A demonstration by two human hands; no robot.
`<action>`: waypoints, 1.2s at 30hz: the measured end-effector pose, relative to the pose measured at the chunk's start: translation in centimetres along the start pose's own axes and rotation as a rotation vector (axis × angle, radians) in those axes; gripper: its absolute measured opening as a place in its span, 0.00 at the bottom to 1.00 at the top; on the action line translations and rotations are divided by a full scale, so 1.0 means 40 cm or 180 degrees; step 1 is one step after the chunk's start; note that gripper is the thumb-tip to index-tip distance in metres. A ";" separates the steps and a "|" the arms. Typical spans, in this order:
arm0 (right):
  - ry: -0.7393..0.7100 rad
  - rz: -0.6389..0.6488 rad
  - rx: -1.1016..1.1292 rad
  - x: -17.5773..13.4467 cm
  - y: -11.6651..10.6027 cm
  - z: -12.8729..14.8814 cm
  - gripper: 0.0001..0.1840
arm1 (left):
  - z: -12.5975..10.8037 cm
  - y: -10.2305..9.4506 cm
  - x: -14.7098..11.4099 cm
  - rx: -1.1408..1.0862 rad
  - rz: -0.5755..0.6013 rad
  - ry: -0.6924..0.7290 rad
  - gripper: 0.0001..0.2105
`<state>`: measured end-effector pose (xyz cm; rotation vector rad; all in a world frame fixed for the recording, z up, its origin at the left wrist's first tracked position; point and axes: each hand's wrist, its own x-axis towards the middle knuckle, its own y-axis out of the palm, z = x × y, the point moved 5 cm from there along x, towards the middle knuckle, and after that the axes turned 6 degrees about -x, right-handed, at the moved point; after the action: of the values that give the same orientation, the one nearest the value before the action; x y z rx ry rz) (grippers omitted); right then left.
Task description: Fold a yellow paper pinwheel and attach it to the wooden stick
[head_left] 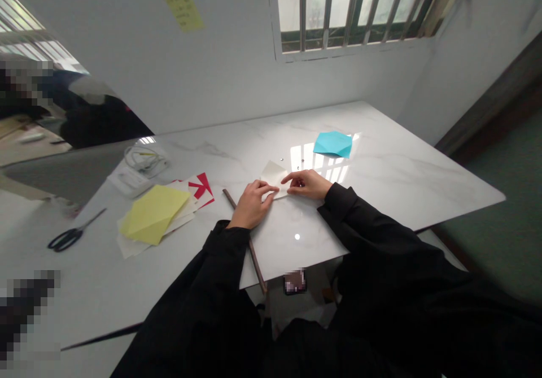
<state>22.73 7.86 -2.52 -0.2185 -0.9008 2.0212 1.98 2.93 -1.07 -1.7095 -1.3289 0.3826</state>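
A small cream sheet of paper (273, 172), partly folded, lies on the white marbled table between my hands. My left hand (253, 204) is closed on its near left side, with thumb and index finger close together at the paper. On the right side, my right hand (308, 185) holds the edge between thumb and index finger, the other fingers curled in. Both hands cover parts of the sheet, so its full shape is hidden. A dark thin strip (256, 262) runs under my left wrist to the table's front edge.
A folded blue paper (333, 144) sits farther back. To the left are yellow paper (154, 214) over white sheets, red paper pieces (203, 189), black-handled scissors (68, 239) and a white box with a cable (131, 177). Another person (97, 107) is at far left.
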 end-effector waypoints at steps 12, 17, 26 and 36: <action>-0.0018 -0.0026 -0.0018 -0.003 0.006 0.006 0.15 | 0.001 0.000 -0.002 0.0000 -0.0054 0.0001 0.11; -0.0077 0.0084 -0.0110 -0.003 0.003 0.009 0.15 | 0.000 -0.001 -0.002 0.0004 -0.0032 -0.0008 0.11; -0.0089 -0.0026 -0.0120 -0.004 0.002 0.007 0.13 | 0.003 0.001 -0.001 0.0022 -0.0048 -0.0015 0.11; -0.0019 -0.0109 -0.0127 0.000 0.010 0.006 0.12 | 0.002 0.003 -0.001 0.0046 -0.0028 -0.0010 0.11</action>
<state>22.33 7.59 -2.62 -0.2178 -0.9433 1.9746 1.98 2.94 -1.20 -1.6913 -1.3325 0.3892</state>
